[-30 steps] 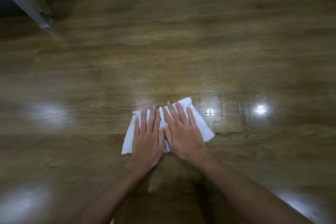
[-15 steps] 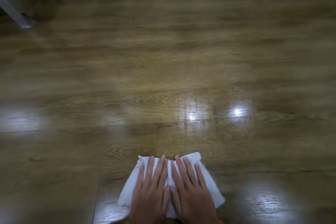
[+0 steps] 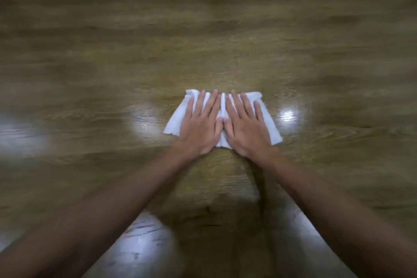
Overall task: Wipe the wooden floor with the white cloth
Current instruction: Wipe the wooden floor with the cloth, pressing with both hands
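Forearms: Both are extended from 7 and 5 o'clock toward frame centre, converging at the cloth.

Left hand (image 3: 199, 126): Laid palm-down on the left half of the cloth, fingers straight and slightly spread toward 12 o'clock. Nothing is gripped; the cloth is only pressed.

Right hand (image 3: 244, 127): Laid palm-down on the right half, fingers straight and spread. Nothing is pinched or curled around. The thumbs of both hands meet or nearly meet at the cloth's centre line.

Cloth (image 3: 269, 128): Located just right of frame centre, spread flat on the floor, mostly covered by the hands. Edges are exposed at 9, 12 and 3 o'clock; a narrow ridge is raised between the hands.

Handling: The cloth is judged light, thin and limp, with no stiffness of its own. Bunching or folding under uneven pressure is to be expected, as the ridge suggests. Flat palm pressure over both halves is judged the best hold; the free corners are likely to drag or curl.

Floor (image 3: 203, 34): Glossy wood planks, with bright reflections at 9 and 3 o'clock of the cloth. A smooth, low-friction surface is inferred. The far floor at 12 o'clock is blurred.
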